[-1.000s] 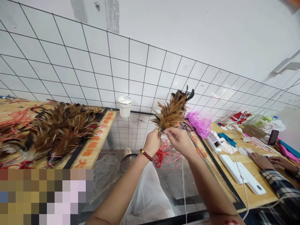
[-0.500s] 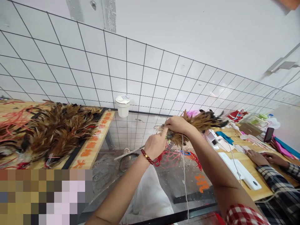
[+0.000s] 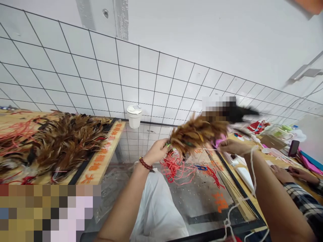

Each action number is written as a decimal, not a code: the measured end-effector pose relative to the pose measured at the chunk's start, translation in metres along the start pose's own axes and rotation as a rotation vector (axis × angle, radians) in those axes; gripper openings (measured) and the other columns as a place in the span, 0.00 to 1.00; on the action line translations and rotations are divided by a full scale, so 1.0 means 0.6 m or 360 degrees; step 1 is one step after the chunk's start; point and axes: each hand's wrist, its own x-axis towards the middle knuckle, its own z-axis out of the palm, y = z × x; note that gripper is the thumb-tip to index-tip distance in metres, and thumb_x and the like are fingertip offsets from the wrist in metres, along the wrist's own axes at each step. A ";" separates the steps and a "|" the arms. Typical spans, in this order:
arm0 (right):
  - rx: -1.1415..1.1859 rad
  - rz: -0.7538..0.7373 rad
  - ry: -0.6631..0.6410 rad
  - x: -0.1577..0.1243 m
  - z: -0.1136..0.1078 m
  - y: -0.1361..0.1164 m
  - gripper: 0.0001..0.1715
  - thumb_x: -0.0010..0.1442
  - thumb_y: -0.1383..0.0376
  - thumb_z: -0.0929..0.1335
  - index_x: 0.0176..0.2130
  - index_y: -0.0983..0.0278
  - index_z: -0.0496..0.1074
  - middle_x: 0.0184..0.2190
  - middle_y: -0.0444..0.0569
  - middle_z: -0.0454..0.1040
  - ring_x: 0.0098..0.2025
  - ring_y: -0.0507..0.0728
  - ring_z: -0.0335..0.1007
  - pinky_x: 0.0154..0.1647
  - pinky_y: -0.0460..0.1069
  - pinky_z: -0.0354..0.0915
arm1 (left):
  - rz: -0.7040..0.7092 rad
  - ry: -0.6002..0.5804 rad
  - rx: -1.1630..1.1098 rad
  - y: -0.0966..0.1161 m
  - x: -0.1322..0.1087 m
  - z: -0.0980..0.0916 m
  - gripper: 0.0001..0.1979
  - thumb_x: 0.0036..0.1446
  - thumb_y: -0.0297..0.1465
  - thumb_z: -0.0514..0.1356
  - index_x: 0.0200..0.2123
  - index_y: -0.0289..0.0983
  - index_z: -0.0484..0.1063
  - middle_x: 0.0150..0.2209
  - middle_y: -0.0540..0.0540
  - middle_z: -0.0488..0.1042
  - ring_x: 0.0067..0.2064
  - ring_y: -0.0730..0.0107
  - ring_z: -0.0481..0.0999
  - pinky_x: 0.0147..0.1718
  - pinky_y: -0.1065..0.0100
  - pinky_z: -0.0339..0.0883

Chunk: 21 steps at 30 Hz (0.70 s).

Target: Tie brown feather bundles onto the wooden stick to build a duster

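Observation:
My left hand [image 3: 159, 150], with a beaded bracelet at the wrist, is closed round the left end of a brown feather bundle [image 3: 199, 132]. The bundle's dark tips point right and are blurred; part of them is pixelated. My right hand [image 3: 233, 147] is closed to the right of the bundle, pinching a white string [image 3: 253, 164]. A stretch of that string runs from the bundle to the fingers, and the rest drapes over my right forearm and hangs down. Below the bundle lie tangled red cords [image 3: 174, 168] and a small blue tool [image 3: 201, 167] on the glass tabletop [image 3: 199, 196].
Many brown feathers [image 3: 68, 141] cover the wooden table on the left. A lidded white cup [image 3: 134, 117] stands by the wire grid. To the right, a co-worker's hands [image 3: 280, 174] rest on a cluttered wooden table, near a white power strip [image 3: 246, 178] and a dark phone [image 3: 293, 148].
My right hand has moved right, away from my left hand, drawing the white string out sideways. The feather bundle now shows fully and its tips are swinging. My left hand shifted slightly left.

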 end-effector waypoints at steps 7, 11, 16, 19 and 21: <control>0.0314 0.0307 -0.0854 -0.131 0.084 0.051 0.25 0.46 0.46 0.72 0.23 0.65 0.71 0.15 0.39 0.57 0.19 0.46 0.43 0.20 0.45 0.44 | -0.0310 0.0435 -0.1039 0.014 0.007 0.000 0.21 0.45 0.40 0.69 0.27 0.36 0.61 0.17 0.58 0.57 0.16 0.85 0.48 0.14 0.79 0.37; 0.0316 0.0144 -0.1167 -0.181 0.121 0.041 0.23 0.51 0.48 0.71 0.23 0.65 0.73 0.20 0.44 0.66 0.23 0.50 0.58 0.26 0.47 0.57 | -0.0410 0.0391 -0.1315 0.021 0.007 -0.005 0.19 0.48 0.39 0.69 0.29 0.33 0.64 0.17 0.58 0.55 0.15 0.86 0.47 0.13 0.81 0.38; 0.0535 -0.0295 -0.1145 -0.167 0.180 -0.060 0.24 0.54 0.54 0.72 0.49 0.58 0.74 0.52 0.52 0.72 0.54 0.60 0.66 0.56 0.56 0.61 | -0.0374 0.0292 -0.1350 0.026 0.003 0.006 0.21 0.45 0.39 0.71 0.28 0.32 0.65 0.17 0.58 0.56 0.16 0.87 0.48 0.13 0.82 0.39; 0.0996 -0.0270 -0.0711 -0.125 0.248 -0.136 0.28 0.54 0.51 0.72 0.52 0.57 0.71 0.54 0.52 0.71 0.55 0.58 0.66 0.56 0.56 0.62 | -0.0348 0.0253 -0.1312 0.024 0.001 0.016 0.21 0.45 0.40 0.71 0.28 0.33 0.64 0.18 0.58 0.56 0.16 0.87 0.49 0.13 0.82 0.41; 0.1255 -0.0228 -0.0627 -0.095 0.293 -0.173 0.27 0.49 0.50 0.74 0.45 0.60 0.72 0.41 0.49 0.75 0.42 0.54 0.71 0.44 0.50 0.67 | -0.0355 0.0280 -0.1275 0.022 0.001 0.020 0.21 0.45 0.40 0.70 0.28 0.33 0.64 0.18 0.57 0.57 0.16 0.87 0.49 0.13 0.82 0.41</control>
